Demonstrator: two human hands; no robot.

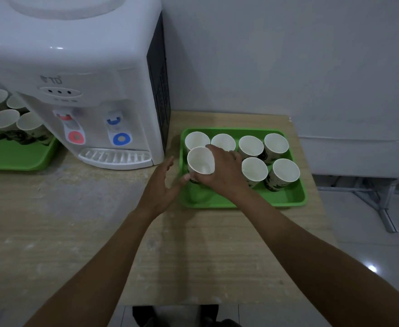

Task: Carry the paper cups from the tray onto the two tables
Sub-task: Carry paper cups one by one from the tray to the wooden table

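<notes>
Paper cups [276, 143] are the whole job, so here's a quick rundown, big stuff first. The bench [76, 232] is a pale wood-look top. A white water dispenser [76, 55] sits on its left half. Right of that, near the bench's right end, is the green tray [297, 201] I'm unloading. A second green tray [17, 156] pokes in at the left edge with more cups [4, 119] in it, partly cut off by the frame.

My tray has six cups standing upright, four along the back and two at front right, and all look empty from what I can see inside. The seventh, the held cup [201, 160], is at front left. My right hand [224, 171] has its fingers [214, 149] curled around the side. It looks tipped toward me and just off the tray floor, so I'd say I'm mid-pickup.

My left hand [160, 185] hovers beside the tray's left rim, fingers [168, 162] straight and holding nothing. My guess is it's there to take a handoff or grab the next one. No cups sit on the bare bench yet.
</notes>
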